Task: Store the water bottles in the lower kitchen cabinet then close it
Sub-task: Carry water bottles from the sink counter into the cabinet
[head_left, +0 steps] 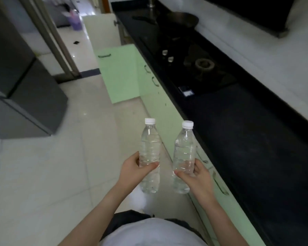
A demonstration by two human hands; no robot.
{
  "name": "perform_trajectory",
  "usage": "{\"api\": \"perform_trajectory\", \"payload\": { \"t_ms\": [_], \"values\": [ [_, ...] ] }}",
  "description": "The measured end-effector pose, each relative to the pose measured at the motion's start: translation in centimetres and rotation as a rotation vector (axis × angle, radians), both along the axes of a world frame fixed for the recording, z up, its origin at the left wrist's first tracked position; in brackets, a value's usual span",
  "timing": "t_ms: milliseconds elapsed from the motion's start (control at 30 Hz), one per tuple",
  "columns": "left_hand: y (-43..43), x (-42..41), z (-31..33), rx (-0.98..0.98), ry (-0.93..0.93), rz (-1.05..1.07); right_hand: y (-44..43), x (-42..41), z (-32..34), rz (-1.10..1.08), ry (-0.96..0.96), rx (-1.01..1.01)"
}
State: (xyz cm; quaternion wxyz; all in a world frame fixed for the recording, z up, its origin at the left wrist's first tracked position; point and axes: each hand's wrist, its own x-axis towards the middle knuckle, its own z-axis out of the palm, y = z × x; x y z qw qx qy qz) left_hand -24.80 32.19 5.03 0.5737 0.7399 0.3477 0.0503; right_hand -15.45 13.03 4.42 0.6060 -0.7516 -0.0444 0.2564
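Gripping clear water-filled bottles: left hand (132, 167) one (149, 148), right hand (199, 173) another (184, 150).

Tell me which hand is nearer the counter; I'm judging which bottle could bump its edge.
Right. The right hand holds its bottle beside the counter edge, over the green cabinet fronts. The left hand, with the other bottle, is farther out over the floor.

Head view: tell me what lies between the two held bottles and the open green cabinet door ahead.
In the head view, only bare pale floor tile lies between the bottles and the open green door; closed green cabinet fronts run along the right.
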Motion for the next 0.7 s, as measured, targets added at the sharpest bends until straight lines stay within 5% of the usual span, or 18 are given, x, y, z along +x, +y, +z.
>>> {"api": "perform_trajectory", "payload": {
  "t_ms": [400,700],
  "values": [
    [17.2,-6.6,-1.8,-0.068,0.032,0.442,22.9,1.9,0.1,0.396,-0.026,-0.046],
    [32.7,-1.3,-2.9,-0.048,0.122,0.581,42.6,9.2,-1.8,0.618,-0.028,-0.059]
  ]
}}
